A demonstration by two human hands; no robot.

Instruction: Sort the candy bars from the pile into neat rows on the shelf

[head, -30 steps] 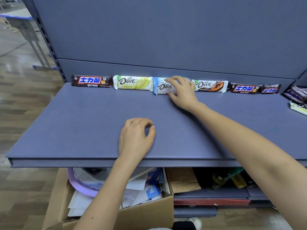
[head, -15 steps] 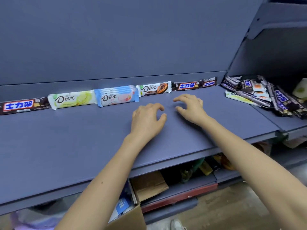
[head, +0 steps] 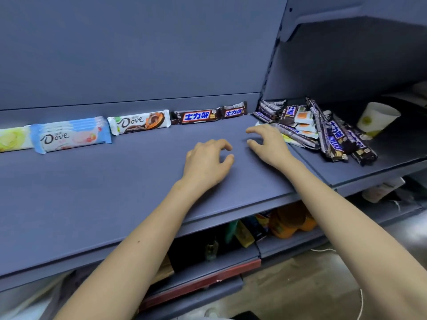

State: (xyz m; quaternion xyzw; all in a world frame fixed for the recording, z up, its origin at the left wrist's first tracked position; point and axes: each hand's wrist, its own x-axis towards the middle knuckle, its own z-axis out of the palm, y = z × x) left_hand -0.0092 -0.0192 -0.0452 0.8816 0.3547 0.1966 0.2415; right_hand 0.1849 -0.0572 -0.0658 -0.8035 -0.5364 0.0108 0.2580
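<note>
Along the back of the blue-grey shelf (head: 115,185) runs a row of candy bars: a yellow Dove bar (head: 13,139) at the left edge, a stack of light blue Dove bars (head: 71,135), a white and brown Dove bar (head: 139,122), a large Snickers bar (head: 196,116) and a small Snickers bar (head: 233,111). A pile of mixed candy bars (head: 323,130) lies on the adjoining shelf to the right. My left hand (head: 208,162) rests on the shelf with loosely curled fingers, holding nothing. My right hand (head: 269,144) hovers empty beside the pile's left edge.
A white paper cup (head: 375,118) lies tipped on its side behind the pile. The lower shelf (head: 219,262) holds bottles, orange items and boxes. A shelf upright (head: 270,65) divides the two bays.
My right hand let go of the light blue Dove stack and moved right, up to the pile. My left hand slid right too. The view swung to the right.
</note>
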